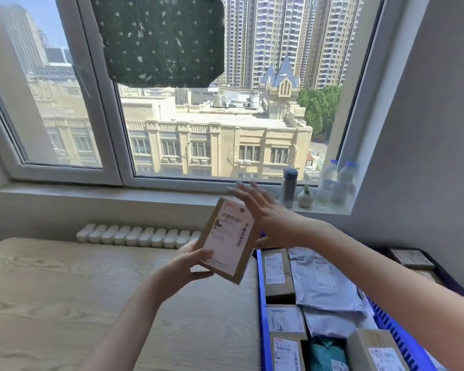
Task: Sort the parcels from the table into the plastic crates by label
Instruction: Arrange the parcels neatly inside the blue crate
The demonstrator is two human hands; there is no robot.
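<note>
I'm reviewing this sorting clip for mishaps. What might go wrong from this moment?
1. The left hand grips the cardboard parcel only near its lower corner. The parcel is tilted above the table, and the right hand is open beside it, so it may slip and drop.
2. The blue crate already looks packed with parcels. Another one may sit high or slide off.

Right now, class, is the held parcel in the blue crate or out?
Out. The left hand grips the parcel in the air, clear of the blue crate; the right hand is open beside it.
</note>
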